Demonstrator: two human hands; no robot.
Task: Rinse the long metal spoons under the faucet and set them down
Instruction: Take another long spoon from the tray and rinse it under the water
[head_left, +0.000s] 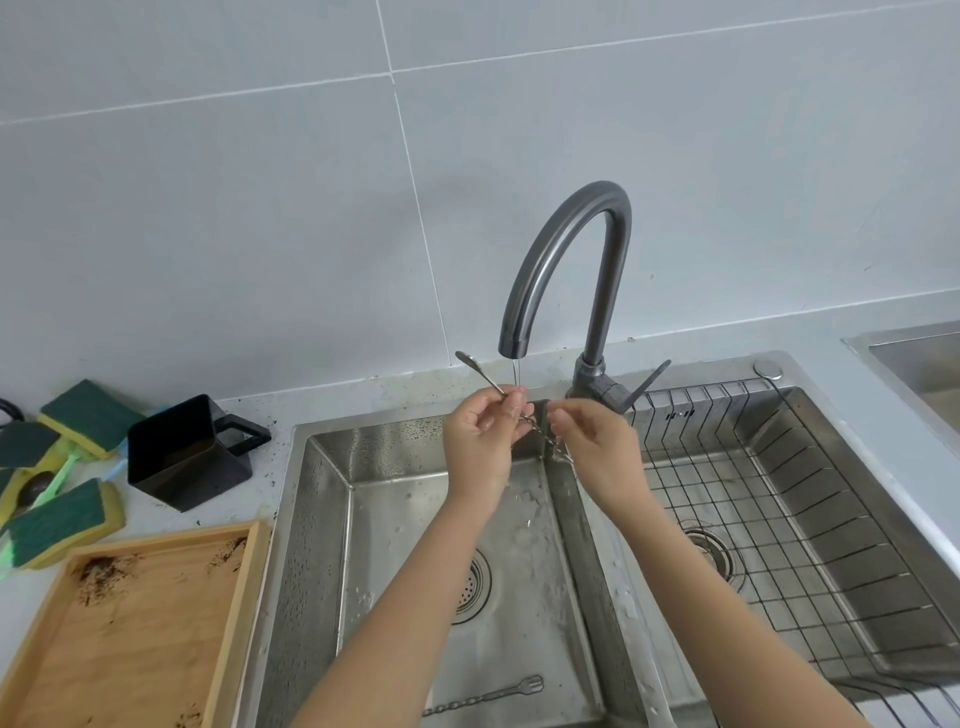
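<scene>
A long metal spoon (474, 368) with a twisted handle is held across the thin stream of water from the grey faucet (566, 260). My left hand (480, 441) grips the handle near the bowl end, which sticks up to the left of the spout. My right hand (597, 441) pinches the twisted lower end of the handle. Both hands are above the left basin (332, 519) of the steel sink. A long twisted metal fork (488, 695) lies on that basin's floor near the front.
A wire drying rack (810, 519) fills the right basin. On the counter to the left stand a black square cup (189, 457), several green-and-yellow sponges (62, 525) and a stained wooden tray (135, 623). The faucet lever (649, 382) points right.
</scene>
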